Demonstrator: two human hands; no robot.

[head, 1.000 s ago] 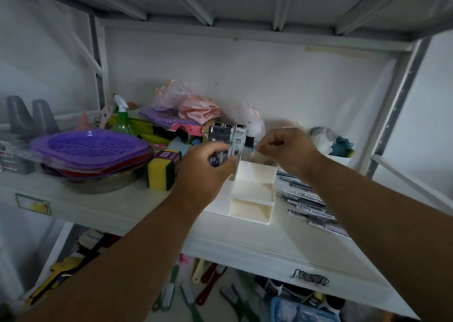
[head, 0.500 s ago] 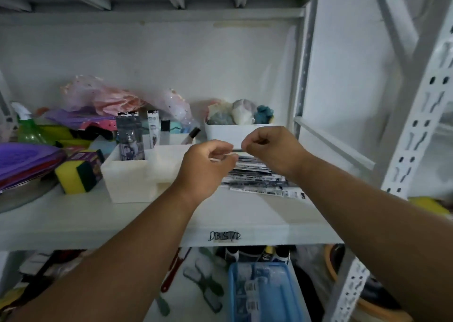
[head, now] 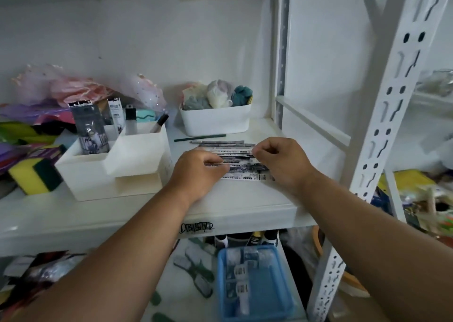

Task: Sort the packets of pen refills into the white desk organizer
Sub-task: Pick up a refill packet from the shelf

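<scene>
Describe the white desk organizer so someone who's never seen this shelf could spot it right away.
On the white shelf, look just left of the two hands and the spread of refill packets. The white desk organizer is the stepped, open-topped white box there, with a few packets standing upright in its back compartments. Unlike the plain white tub of cloths behind, it has several tiers.

You face a white metal shelving unit (head: 147, 213) set against a plain white wall (head: 147, 39). A perforated upright post (head: 392, 115) rises at your right, another upright (head: 282, 52) stands at the back corner. The light is dim, soft and even.
</scene>
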